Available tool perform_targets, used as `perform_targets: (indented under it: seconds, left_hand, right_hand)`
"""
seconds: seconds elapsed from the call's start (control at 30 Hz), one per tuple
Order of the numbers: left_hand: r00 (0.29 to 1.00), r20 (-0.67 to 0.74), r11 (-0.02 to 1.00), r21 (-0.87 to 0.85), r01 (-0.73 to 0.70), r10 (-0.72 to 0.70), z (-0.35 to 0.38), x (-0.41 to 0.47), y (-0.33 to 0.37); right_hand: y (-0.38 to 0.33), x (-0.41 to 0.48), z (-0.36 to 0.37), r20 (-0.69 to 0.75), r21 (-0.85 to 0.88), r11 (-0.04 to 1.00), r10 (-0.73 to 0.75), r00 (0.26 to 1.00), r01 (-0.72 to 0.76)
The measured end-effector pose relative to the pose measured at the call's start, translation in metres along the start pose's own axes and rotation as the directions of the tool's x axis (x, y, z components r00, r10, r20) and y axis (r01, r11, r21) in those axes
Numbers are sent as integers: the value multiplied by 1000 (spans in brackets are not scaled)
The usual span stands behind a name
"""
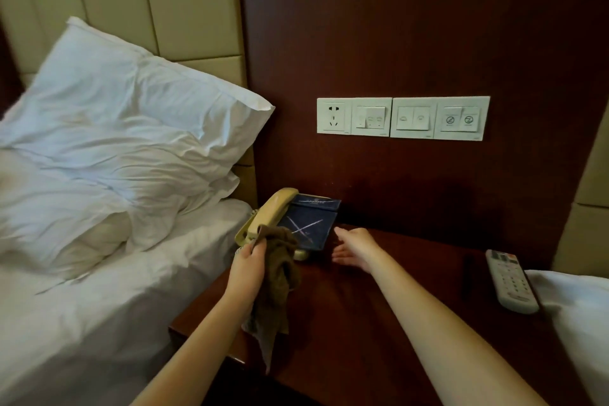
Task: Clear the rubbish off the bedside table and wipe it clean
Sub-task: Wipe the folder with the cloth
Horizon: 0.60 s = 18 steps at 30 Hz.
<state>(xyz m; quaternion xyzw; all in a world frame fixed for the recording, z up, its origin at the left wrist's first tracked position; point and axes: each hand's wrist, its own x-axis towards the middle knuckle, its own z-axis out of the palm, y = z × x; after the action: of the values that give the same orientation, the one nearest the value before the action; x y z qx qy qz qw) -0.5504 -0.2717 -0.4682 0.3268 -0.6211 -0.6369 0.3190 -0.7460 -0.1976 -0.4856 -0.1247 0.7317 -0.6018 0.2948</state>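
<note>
The dark wooden bedside table (pixel 389 316) fills the lower middle of the view. My left hand (pixel 249 260) grips a bunched brown cloth (pixel 278 280) that hangs down over the table's left edge. A beige telephone (pixel 270 214) with a dark blue face (pixel 308 224) stands at the table's back left, just behind the cloth. My right hand (pixel 354 249) is open, fingers spread, low over the table just to the right of the telephone. It holds nothing.
A white remote control (pixel 510 280) lies at the table's right edge beside a small dark object (pixel 467 277). White bedding (pixel 580 313) borders the right; a bed with pillows (pixel 131 128) borders the left. Wall switches and a socket (pixel 403 118) sit on the wooden panel behind.
</note>
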Motion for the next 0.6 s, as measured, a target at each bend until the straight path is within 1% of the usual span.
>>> perform_targets:
  seconds: [0.03,0.1,0.17,0.23,0.33,0.47,0.6]
  left_hand:
    - [1000,-21,1000,-4,-4,4,-6,1,1]
    - [997,-71,999,6,-39,39,-16,4,4]
    - [992,-98,996,22,-81,83,-23,4,8]
    - [990,-104,996,30,-89,91,-27,4,10]
    - [989,-116,995,24,-92,94,-34,0,14]
    - [974,-183,990,-5,-140,137,-43,-7,25]
    - [947,-270,982,-24,-185,172,-58,-17,44]
  right_hand:
    - [-1,-1,9,40,72,997,30,999,-33]
    - [-2,-1,23,81,134,990,43,996,-54]
    - [-2,0,33,79,119,992,43,996,-52]
    - [-1,2,38,70,120,991,50,996,-58]
    - [-4,1,39,46,192,980,48,998,-56]
    - [-13,-11,33,-20,183,981,-65,998,67]
    - [-26,-34,20,0,99,954,-284,959,282]
